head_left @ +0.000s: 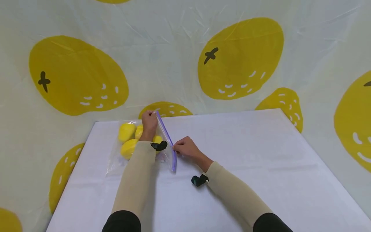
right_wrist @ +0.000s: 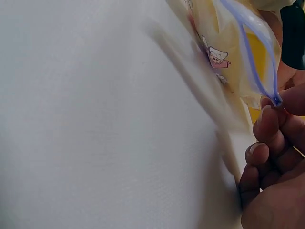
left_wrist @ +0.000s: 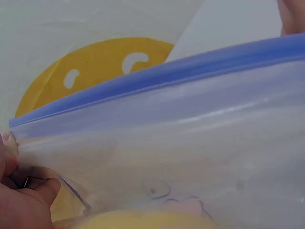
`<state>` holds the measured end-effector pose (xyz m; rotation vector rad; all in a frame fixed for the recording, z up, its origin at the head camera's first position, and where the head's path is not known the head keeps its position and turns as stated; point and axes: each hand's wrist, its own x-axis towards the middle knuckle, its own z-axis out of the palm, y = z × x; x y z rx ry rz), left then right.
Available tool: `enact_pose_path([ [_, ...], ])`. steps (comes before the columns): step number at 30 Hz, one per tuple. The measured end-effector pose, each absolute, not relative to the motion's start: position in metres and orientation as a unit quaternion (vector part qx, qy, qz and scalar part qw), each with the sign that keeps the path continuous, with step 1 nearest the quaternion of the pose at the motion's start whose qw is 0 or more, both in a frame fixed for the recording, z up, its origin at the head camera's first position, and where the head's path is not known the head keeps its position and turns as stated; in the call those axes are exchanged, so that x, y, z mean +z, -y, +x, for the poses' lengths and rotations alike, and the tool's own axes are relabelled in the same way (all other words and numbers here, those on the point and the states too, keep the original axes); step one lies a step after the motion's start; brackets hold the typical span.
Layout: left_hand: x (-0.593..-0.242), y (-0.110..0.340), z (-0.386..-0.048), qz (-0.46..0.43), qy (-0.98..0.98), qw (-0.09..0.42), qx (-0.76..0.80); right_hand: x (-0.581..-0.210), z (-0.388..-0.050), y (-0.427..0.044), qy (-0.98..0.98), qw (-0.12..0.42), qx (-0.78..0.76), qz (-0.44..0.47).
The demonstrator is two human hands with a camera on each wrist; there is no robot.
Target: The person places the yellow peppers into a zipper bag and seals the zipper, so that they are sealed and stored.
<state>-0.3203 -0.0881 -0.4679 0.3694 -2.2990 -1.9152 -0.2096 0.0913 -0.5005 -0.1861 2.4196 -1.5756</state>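
A clear zip-top bag (head_left: 114,166) with a blue-purple zip strip (head_left: 165,130) lies at the table's left side. Several yellow lemons (head_left: 127,132) are inside it. At the strip's far end, my left hand (head_left: 149,124) pinches the bag by its corner; its fingers (left_wrist: 33,202) show in the left wrist view. Partway along the same strip, my right hand (head_left: 187,147) pinches it between thumb and fingers. In the right wrist view the strip's two edges (right_wrist: 252,67) meet at those fingertips and stand apart beyond them. Small printed drawings (right_wrist: 218,58) show on the bag.
The bag rests on a table (head_left: 246,154) covered in white cloth. Behind the table hangs a pale sheet (head_left: 168,64) printed with large yellow fruits. A small black device (head_left: 200,180) sits at my right wrist, another (head_left: 159,146) at my left.
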Motion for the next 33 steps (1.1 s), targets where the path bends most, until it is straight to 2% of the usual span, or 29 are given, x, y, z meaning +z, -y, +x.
enact_pose_path([
  [17, -0.47, 0.089, -0.323, 0.145, 0.754, 0.087, -0.634, -0.499, -0.2, -0.091, -0.822, 0.138, -0.546, -0.079],
  [23, -0.469, 0.09, -0.324, 0.152, 0.755, 0.099, -0.631, -0.499, -0.192, -0.094, -0.818, 0.149, -0.544, -0.112],
  [33, -0.47, 0.09, -0.325, 0.168, 0.751, 0.09, -0.632, -0.497, -0.189, -0.097, -0.817, 0.173, -0.541, -0.103],
])
